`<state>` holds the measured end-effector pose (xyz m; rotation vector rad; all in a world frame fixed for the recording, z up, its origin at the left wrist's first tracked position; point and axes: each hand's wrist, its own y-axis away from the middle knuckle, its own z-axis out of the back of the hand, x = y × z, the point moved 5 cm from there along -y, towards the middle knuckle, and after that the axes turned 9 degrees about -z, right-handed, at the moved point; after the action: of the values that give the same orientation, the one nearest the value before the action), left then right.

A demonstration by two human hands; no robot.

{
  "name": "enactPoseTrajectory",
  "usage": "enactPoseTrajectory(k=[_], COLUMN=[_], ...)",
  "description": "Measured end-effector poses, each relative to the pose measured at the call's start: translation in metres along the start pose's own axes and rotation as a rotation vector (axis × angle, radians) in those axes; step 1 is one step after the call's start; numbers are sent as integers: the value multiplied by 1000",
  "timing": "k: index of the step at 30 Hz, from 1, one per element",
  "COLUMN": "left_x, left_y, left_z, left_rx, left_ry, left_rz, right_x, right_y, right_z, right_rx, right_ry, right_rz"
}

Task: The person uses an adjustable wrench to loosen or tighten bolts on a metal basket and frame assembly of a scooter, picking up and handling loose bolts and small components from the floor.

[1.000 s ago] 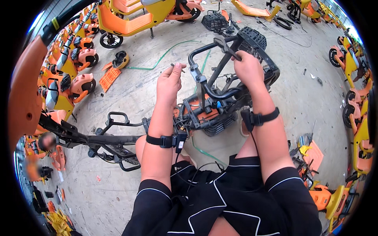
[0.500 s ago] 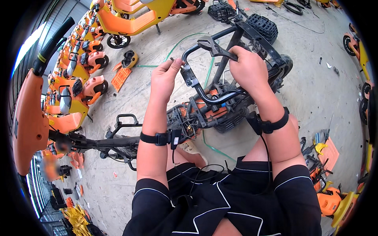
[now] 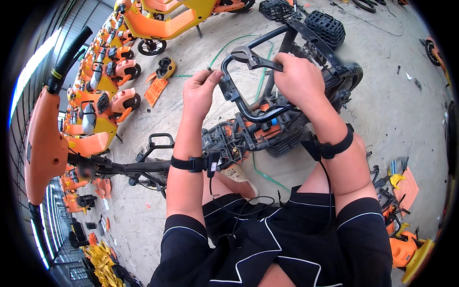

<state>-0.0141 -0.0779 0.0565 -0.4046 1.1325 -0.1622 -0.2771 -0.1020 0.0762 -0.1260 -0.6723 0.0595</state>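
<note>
My right hand (image 3: 300, 79) is closed round the handle of a dark adjustable wrench (image 3: 253, 58). The wrench's jaws lie over the upper left bend of a black tubular frame (image 3: 246, 112); contact between them is unclear. Just left of that frame, beside its bracket (image 3: 230, 93), my left hand (image 3: 200, 91) is closed in a pinch. A small dark tip shows above its fingers; what it belongs to is too small to name. Beneath the tubing is the stripped body of an electric scooter (image 3: 229, 138), with exposed wires and orange parts.
The scooter's handlebar with an orange cover (image 3: 45, 148) rises at left. Orange and yellow scooters (image 3: 167, 24) stand in rows behind. A yellow helmet (image 3: 165, 68), an orange panel (image 3: 156, 92) and black baskets (image 3: 325, 28) lie on the floor. Loose parts (image 3: 404, 189) lie at right.
The wrench has shifted slightly left and tilted, its head now lower right to upper left over the tube. My left hand keeps its pinch. The whole view has shifted a little.
</note>
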Motion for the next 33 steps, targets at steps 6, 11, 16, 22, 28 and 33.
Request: enactPoseTrajectory(k=[6, 11, 16, 22, 28, 33], left_x=[6, 7, 9, 18, 23, 19], left_y=[2, -2, -9, -6, -8, -11], left_z=[1, -1, 1, 1, 3, 2], left_rx=[-7, 29, 153, 101, 102, 166], left_ry=[33, 156, 163, 263, 292, 220], left_rz=[-109, -106, -48, -10, 0, -113], right_x=[3, 0, -1, 1, 1, 2], right_y=[-1, -1, 2, 4, 3, 4], right_z=[0, -3, -2, -3, -4, -5], right_rx=[10, 10, -52, -85, -102, -102], right_ry=[-15, -4, -7, -5, 34, 52], right_rz=[2, -11, 39, 81, 100, 98])
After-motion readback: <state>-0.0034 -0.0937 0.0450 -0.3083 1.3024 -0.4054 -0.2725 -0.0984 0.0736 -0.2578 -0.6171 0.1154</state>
